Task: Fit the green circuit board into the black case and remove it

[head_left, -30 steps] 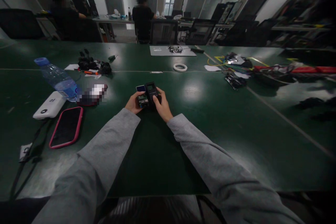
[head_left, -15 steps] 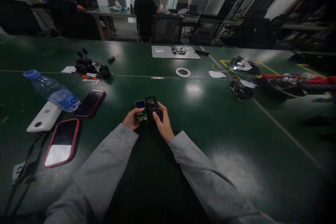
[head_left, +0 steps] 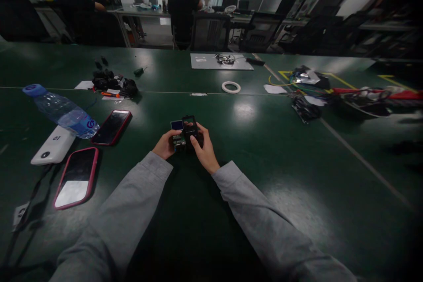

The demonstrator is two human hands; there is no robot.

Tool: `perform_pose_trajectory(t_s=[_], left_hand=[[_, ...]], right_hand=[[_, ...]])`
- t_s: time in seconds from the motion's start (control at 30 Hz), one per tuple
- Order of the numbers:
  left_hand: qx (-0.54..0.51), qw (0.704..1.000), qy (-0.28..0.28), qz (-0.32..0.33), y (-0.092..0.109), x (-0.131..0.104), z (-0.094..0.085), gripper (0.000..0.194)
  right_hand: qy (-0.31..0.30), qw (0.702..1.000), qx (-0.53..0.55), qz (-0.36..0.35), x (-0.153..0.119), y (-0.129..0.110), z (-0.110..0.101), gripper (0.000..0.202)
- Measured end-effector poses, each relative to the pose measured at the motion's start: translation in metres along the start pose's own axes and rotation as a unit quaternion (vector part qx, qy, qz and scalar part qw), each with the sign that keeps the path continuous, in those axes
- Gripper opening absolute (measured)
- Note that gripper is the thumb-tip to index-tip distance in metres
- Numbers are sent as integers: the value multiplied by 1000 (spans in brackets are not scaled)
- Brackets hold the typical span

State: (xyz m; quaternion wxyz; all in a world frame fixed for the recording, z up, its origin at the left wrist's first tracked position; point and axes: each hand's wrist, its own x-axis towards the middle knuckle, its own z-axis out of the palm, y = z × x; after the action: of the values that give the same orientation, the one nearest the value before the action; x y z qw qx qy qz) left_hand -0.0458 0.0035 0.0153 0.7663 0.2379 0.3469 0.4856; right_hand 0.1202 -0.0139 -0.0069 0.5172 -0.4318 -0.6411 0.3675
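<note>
My left hand (head_left: 165, 144) is closed on a green circuit board (head_left: 179, 142) with a small dark screen (head_left: 177, 125) at its upper end. In my right hand (head_left: 205, 149) is a black plastic case (head_left: 191, 131) with an opening near its top; my thumb lies across its face. Board and case are side by side just above the green table (head_left: 231, 141), overlapping at their edges. Whether they touch or are joined I cannot tell. My fingertips behind both pieces are hidden.
To the left lie a water bottle (head_left: 62, 112), a white power bank (head_left: 54, 145) and two red-cased phones (head_left: 112, 128). Farther back are black parts (head_left: 114, 83), a white tape roll (head_left: 231, 87) and a grey board (head_left: 205, 62). Cables (head_left: 307, 79) lie right; people sit beyond.
The black case has tilted and shifted slightly against the circuit board, its opening now showing more clearly. Both hands keep their hold. The whole view has shifted a little.
</note>
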Motion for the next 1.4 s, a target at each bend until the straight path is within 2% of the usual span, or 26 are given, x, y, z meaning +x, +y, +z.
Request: perform_pose_trajectory(t_s=[0.2, 0.4, 0.93, 1.1, 1.27, 1.4], left_hand=[[3, 1000, 3, -1, 4, -5, 6, 50], [-9, 1000, -15, 2, 2, -3, 0, 52], [-5, 1000, 21, 20, 5, -10, 8, 48], [-17, 999, -8, 43, 7, -17, 15, 48], [16, 999, 17, 28, 3, -12, 6, 52], [19, 1000, 7, 24, 1, -9, 1, 53]], right_hand=[[-5, 1000, -8, 14, 0, 0, 0, 56], [-9, 1000, -7, 16, 0, 2, 0, 57], [-14, 1000, -21, -17, -3, 1, 2, 59], [-26, 999, -10, -20, -3, 2, 2, 61], [-30, 999, -24, -18, -3, 3, 0, 60], [-30, 999, -14, -16, -3, 3, 1, 61]])
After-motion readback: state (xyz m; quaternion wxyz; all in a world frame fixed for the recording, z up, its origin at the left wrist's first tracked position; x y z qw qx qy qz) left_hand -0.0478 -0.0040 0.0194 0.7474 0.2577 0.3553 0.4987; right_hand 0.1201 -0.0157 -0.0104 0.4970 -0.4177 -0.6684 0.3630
